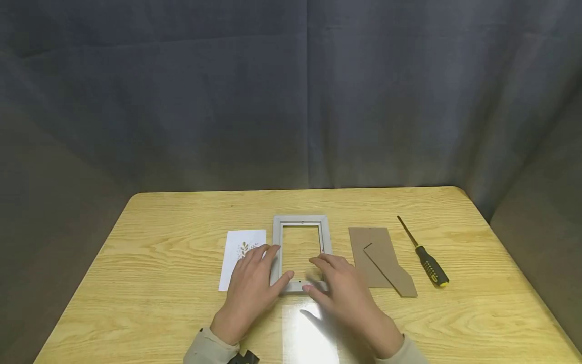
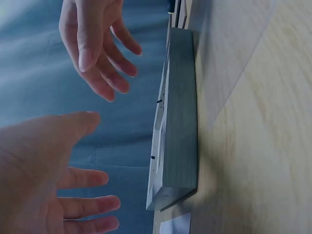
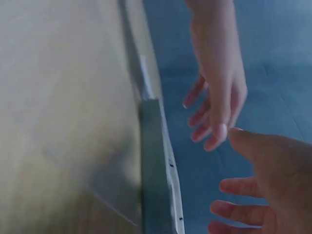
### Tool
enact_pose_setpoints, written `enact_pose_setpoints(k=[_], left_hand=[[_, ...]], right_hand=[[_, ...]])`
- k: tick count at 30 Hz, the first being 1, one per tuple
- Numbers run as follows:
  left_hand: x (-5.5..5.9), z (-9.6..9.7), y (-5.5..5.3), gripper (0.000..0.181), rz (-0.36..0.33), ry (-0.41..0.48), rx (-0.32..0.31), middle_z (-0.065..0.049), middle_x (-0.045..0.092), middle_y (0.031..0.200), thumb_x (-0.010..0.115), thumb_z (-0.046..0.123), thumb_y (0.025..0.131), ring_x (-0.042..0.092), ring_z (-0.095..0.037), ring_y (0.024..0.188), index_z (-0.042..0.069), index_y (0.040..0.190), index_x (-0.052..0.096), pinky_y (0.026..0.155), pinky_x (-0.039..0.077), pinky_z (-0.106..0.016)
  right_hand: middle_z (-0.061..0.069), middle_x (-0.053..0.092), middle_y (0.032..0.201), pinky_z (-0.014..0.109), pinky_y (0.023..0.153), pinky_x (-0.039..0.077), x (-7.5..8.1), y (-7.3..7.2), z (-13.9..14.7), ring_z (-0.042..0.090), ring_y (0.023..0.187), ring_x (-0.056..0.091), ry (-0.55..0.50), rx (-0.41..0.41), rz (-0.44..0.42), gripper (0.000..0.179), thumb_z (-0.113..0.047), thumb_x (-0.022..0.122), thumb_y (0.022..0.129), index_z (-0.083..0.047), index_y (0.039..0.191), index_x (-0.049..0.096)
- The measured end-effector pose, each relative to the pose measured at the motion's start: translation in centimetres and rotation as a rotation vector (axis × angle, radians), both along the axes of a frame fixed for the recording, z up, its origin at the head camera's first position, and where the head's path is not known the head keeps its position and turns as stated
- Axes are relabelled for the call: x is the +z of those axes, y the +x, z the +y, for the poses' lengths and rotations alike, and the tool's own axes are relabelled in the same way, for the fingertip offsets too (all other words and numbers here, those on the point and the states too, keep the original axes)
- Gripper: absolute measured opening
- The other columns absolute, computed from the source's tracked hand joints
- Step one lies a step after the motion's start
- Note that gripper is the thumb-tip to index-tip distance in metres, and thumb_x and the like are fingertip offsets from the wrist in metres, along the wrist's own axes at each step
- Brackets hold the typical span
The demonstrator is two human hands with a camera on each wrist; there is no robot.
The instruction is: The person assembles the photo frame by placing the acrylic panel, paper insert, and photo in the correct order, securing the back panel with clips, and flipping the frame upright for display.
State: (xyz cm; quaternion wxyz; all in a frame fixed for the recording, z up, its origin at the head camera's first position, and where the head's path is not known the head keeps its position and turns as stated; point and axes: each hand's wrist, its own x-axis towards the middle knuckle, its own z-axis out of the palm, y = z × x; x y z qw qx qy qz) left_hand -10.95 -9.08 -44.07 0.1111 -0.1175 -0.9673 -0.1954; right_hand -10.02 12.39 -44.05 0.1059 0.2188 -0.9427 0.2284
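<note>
A pale grey picture frame point(image 1: 278, 253) lies on the table with its recessed side up and its middle open. My left hand point(image 1: 251, 283) is over the frame's near left corner, fingers loosely extended. Over the near right corner is my right hand point(image 1: 343, 288), thumb and fingers spread apart. In the left wrist view, both hands are raised above the frame point(image 2: 180, 117), with nothing in their grasp. A clear rectangular sheet point(image 1: 309, 333) lies just in front of the frame, reflecting light. The right wrist view shows the frame's side edge point(image 3: 155, 165) beside that sheet.
Left of the frame lies a white card point(image 1: 232, 253) with a printed leaf design, partly behind my left hand. To the right is a brown backing board point(image 1: 370, 263) with an easel leg. A black and yellow screwdriver point(image 1: 429, 263) lies farther right. Dark curtains point(image 1: 291, 101) surround the table.
</note>
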Motion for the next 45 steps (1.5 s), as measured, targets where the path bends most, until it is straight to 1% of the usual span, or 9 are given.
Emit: enact_pose_setpoints(k=[5,9,13,19,24,30,36,41,45], left_hand=[[-0.1,0.0,0.0,0.061,0.030,-0.001,0.007,-0.014,0.066,0.132,0.071,0.048,0.090,0.060,-0.033,0.124,0.010,0.137,0.061,0.098,0.051,-0.049],[-0.1,0.0,0.0,0.061,0.033,0.009,0.015,-0.015,0.066,0.131,0.071,0.048,0.090,0.061,-0.033,0.124,0.010,0.136,0.062,0.101,0.050,-0.050],[0.0,0.1,0.2,0.060,0.033,0.021,0.015,-0.014,0.067,0.130,0.071,0.048,0.090,0.062,-0.033,0.123,0.010,0.135,0.063,0.101,0.051,-0.050],[0.1,0.3,0.5,0.057,0.063,0.023,0.005,-0.013,0.068,0.129,0.072,0.046,0.090,0.063,-0.031,0.122,0.010,0.133,0.064,0.099,0.051,-0.047],[0.4,0.7,0.8,0.058,0.031,0.032,-0.012,-0.014,0.068,0.130,0.070,0.046,0.091,0.062,-0.032,0.123,0.009,0.134,0.063,0.103,0.050,-0.048],[0.2,1.0,1.1,0.058,0.057,0.029,-0.034,-0.013,0.070,0.127,0.072,0.046,0.090,0.064,-0.031,0.121,0.008,0.134,0.064,0.101,0.051,-0.046],[0.0,1.2,1.3,0.057,0.089,0.019,-0.045,-0.012,0.071,0.124,0.073,0.046,0.089,0.065,-0.030,0.118,0.008,0.131,0.065,0.098,0.052,-0.045],[-0.2,1.3,1.5,0.056,0.121,0.008,-0.055,-0.012,0.071,0.123,0.074,0.045,0.089,0.065,-0.029,0.118,0.007,0.129,0.066,0.096,0.053,-0.044],[-0.2,1.3,1.5,0.056,0.131,-0.007,-0.049,-0.012,0.071,0.122,0.074,0.045,0.089,0.065,-0.029,0.117,0.007,0.130,0.066,0.095,0.052,-0.043]], right_hand=[[0.005,0.070,0.122,0.045,0.095,0.055,0.1,1.1,-0.1,0.025,0.115,0.066,0.067,0.061,0.040,0.049,-0.043,0.077,0.086,-0.012,0.123,0.069],[-0.001,0.071,0.115,0.040,0.094,0.055,0.1,1.7,-0.2,0.019,0.111,0.066,0.103,0.111,0.079,0.044,-0.042,0.078,0.084,-0.014,0.117,0.071],[-0.003,0.071,0.114,0.038,0.095,0.055,0.1,2.4,-0.2,0.016,0.109,0.067,0.134,0.153,0.060,0.044,-0.043,0.077,0.085,-0.014,0.117,0.070],[-0.003,0.070,0.119,0.039,0.097,0.054,-0.1,3.7,-0.4,0.015,0.112,0.066,0.161,0.198,-0.020,0.048,-0.044,0.076,0.086,-0.013,0.122,0.068],[-0.007,0.068,0.112,0.037,0.092,0.054,-0.9,4.4,-0.6,0.014,0.108,0.064,0.171,0.230,-0.004,0.052,-0.048,0.080,0.079,-0.017,0.118,0.068],[-0.006,0.062,0.112,0.035,0.081,0.054,-1.6,4.6,-0.4,0.014,0.105,0.061,0.218,0.275,0.004,0.056,-0.057,0.081,0.071,-0.022,0.112,0.064],[-0.009,0.056,0.109,0.032,0.073,0.046,-1.7,4.8,0.0,0.012,0.099,0.055,0.265,0.304,-0.023,0.065,-0.061,0.082,0.059,-0.026,0.108,0.057],[-0.011,0.050,0.102,0.026,0.070,0.039,-1.7,4.8,0.1,0.009,0.093,0.049,0.276,0.314,-0.022,0.069,-0.058,0.085,0.054,-0.026,0.108,0.055],[-0.012,0.047,0.097,0.021,0.068,0.034,-1.7,4.6,0.1,0.006,0.088,0.043,0.274,0.326,-0.029,0.078,-0.054,0.090,0.053,-0.024,0.116,0.056]])
